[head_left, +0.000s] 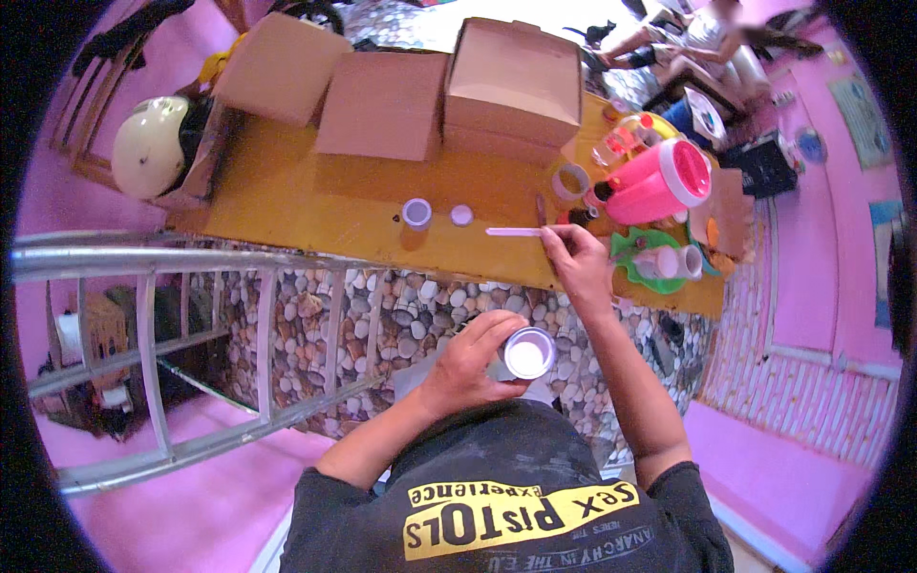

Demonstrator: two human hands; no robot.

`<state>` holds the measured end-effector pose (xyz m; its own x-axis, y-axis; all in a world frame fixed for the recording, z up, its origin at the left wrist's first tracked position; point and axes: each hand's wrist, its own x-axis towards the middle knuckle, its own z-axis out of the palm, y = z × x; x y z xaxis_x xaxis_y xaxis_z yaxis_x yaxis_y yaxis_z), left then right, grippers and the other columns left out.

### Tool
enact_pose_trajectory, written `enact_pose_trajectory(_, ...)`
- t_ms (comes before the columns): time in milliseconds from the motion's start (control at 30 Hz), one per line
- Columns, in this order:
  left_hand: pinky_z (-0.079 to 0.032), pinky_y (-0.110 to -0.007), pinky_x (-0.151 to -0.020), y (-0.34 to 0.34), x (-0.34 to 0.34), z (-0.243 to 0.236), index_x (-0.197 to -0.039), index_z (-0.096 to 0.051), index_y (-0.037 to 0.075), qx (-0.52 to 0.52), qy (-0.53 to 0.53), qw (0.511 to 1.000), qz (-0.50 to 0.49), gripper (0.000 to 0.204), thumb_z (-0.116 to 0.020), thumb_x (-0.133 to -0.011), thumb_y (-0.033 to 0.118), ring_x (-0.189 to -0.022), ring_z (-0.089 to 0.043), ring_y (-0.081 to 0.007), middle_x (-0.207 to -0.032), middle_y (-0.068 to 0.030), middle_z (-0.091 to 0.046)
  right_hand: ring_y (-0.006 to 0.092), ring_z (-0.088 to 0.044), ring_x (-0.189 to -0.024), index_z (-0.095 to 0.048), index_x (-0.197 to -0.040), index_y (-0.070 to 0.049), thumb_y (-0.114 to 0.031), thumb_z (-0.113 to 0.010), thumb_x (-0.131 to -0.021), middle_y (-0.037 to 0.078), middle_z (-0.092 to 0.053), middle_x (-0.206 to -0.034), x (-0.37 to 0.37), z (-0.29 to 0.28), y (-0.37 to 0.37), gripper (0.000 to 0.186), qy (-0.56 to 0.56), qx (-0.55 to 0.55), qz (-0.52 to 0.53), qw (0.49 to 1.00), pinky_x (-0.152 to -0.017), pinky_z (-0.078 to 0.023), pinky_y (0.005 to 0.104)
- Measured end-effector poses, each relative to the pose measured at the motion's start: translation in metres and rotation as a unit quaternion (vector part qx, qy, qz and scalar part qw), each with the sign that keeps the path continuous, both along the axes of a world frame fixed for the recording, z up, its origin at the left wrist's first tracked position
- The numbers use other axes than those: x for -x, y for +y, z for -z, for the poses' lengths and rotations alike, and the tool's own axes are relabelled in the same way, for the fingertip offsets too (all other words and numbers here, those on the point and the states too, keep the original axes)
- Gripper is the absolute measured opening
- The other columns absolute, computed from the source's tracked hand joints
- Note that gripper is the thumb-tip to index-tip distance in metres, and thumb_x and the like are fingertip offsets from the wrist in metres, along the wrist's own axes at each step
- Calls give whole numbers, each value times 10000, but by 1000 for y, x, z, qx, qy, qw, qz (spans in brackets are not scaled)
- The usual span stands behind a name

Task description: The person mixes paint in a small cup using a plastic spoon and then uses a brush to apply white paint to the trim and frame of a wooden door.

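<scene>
My left hand [475, 361] is wrapped round a small round tub [529, 353], held close to my body with its mouth facing up. White stuff shows inside it. Over the table's near edge, my right hand [579, 260] pinches a flat pale stick [514, 231] by its end, and the stick points left. A small open pot [415, 214] with a pale rim stands on the table left of the stick. Between them lies a small round pale disc [460, 215], perhaps a lid.
Cardboard boxes [511, 81] line the back of the orange-brown table [315, 222]. A pink jug [659, 181], a tape roll [570, 181] and a green dish [651, 279] with white cups crowd its right end. At left are a metal ladder [145, 358] and a cream helmet [151, 148]. A person [705, 43] sits far right.
</scene>
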<state>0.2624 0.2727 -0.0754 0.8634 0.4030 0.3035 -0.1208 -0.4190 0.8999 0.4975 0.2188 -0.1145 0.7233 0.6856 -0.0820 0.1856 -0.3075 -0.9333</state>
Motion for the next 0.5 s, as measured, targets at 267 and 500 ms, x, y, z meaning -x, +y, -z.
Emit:
enact_pose_trajectory(267, -521, -445, -1043, -2, 53, 16, -1335, -579, 32, -7, 70, 980, -188, 793, -930, -630, 120, -1225, -625, -367, -1321, -185, -622, 186, -680, -773, -743, -984, 8, -223, -751, -944, 128, -727, -885, 23, 77, 135, 234, -147, 5, -135, 980, -724, -541, 333)
enact_pose_trajectory(500, -532, -441, -1024, -9, 75, 17, -1334, -561, 35, -19, 110, 948, -299, 774, -924, -660, 153, -1209, -635, -358, -1295, -177, -631, 370, -687, -885, -730, -929, -21, -204, -727, -923, 188, -694, -942, 38, 128, 187, 183, -206, 34, -228, 951, -789, -548, 461)
